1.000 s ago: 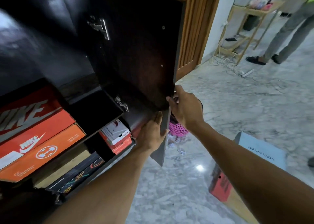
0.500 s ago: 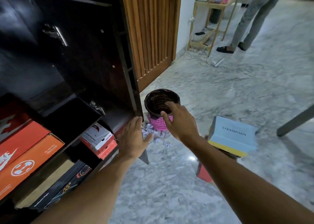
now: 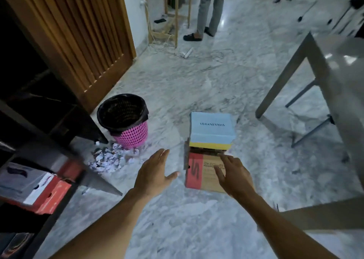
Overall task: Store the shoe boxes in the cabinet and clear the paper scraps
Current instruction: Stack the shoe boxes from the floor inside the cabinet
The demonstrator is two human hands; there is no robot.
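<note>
Left hand (image 3: 155,172) is open, fingers straight and spread, palm down above the marble floor (image 3: 177,229), holding nothing. Right hand (image 3: 234,175) is likewise open, fingers loosely extended over the near end of a red-and-brown shoe box (image 3: 202,177); contact cannot be confirmed. That box lies on the floor at 3 o'clock from the left hand. At its 12 o'clock a light blue shoe box (image 3: 211,128) marked VERANEVADA tops a short stack, with a yellow band and a dark layer showing beneath; whether the stack rests on the red-and-brown box cannot be told. Paper scraps (image 3: 110,159) are heaped on the floor at 10 o'clock from the left hand, against the foot of a pink mesh bin (image 3: 132,135) with a black liner. Cabinet (image 3: 35,121) occupies the 9 o'clock side, its door edge (image 3: 98,183) projecting outward, a red-and-white box (image 3: 45,188) on a lower shelf. Grey table (image 3: 338,66) stands at 2 o'clock. Another person's legs (image 3: 210,9) show at 12 o'clock, well apart.
</note>
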